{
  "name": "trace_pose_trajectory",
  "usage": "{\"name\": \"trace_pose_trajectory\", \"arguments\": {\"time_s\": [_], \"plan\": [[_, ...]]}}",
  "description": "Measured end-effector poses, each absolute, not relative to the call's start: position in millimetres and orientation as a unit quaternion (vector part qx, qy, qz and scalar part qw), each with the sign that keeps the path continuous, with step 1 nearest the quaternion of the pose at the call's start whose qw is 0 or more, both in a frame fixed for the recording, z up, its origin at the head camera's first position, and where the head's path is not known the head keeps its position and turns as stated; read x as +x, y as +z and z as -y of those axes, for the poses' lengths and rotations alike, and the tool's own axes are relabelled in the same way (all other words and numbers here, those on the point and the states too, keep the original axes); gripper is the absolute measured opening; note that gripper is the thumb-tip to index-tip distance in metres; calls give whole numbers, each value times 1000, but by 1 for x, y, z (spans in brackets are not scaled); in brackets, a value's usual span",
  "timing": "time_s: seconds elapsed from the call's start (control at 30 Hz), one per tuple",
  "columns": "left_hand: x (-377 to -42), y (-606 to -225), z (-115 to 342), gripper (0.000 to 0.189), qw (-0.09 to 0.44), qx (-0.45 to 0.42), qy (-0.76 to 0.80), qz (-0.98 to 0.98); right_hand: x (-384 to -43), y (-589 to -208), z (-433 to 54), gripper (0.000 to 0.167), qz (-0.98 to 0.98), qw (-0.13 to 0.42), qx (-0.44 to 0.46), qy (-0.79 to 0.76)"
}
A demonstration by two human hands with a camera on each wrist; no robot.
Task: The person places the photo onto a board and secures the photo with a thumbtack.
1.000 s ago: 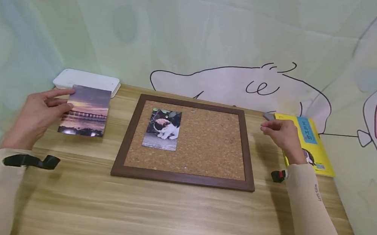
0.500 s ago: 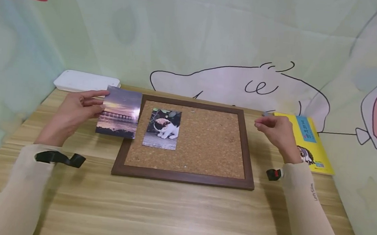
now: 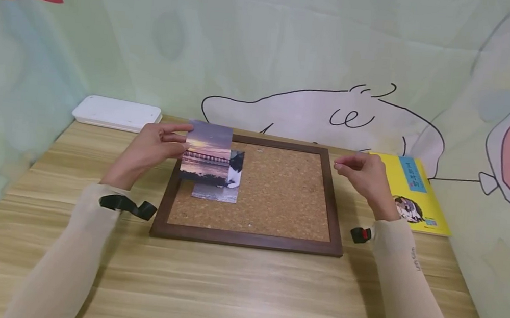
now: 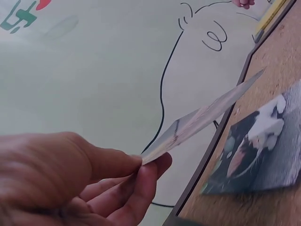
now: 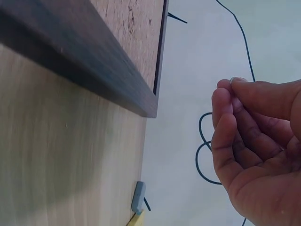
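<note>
In the head view, my left hand [image 3: 152, 149] pinches the left edge of a sunset pier photo [image 3: 207, 152], held up over the left part of a cork board [image 3: 286, 192]. Seen from the left wrist, the photo [image 4: 202, 117] is tilted, nearly edge-on, between thumb and fingers. Behind it a cat photo [image 3: 215, 193] lies on the cork, its upper part covered in the head view. My right hand [image 3: 364, 177] is off the board's right side, thumb and forefinger pinched on a tiny shiny tack-like thing [image 5: 232, 80], mostly hidden by the fingertips.
The board's dark brown wooden frame [image 3: 247, 239] lies on a wood-grain table [image 3: 242, 291]. A white case [image 3: 118, 112] is at the back left. On the right lies a yellow book [image 3: 429, 211], beside a small grey object [image 5: 138, 197]. A printed cloth hangs behind.
My left hand has carried the pier photo rightward from beside the board to over the cat photo. My right hand has shifted slightly left toward the board, still pinching.
</note>
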State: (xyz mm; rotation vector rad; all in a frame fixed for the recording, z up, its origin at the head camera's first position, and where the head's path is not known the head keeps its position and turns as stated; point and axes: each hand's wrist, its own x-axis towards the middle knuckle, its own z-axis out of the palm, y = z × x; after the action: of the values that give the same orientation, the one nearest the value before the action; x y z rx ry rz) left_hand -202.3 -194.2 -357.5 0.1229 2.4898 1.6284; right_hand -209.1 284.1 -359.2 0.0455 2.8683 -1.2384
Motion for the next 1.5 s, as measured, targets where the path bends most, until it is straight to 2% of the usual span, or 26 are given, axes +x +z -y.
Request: {"name": "trace_pose_trajectory", "arguments": {"time_s": [0.47, 1.13, 1.5], "plan": [[-221, -369, 126, 53, 109, 78, 582, -802, -211, -368, -269, 26, -905, 9, -5, -425], [-229, -397, 43, 46, 146, 52, 576, -803, -218, -373, -253, 23, -887, 3, -15, -461], [-223, -417, 20, 44, 80, 86, 489, -864, -223, -374, -246, 21, -884, -5, -29, -466]]}}
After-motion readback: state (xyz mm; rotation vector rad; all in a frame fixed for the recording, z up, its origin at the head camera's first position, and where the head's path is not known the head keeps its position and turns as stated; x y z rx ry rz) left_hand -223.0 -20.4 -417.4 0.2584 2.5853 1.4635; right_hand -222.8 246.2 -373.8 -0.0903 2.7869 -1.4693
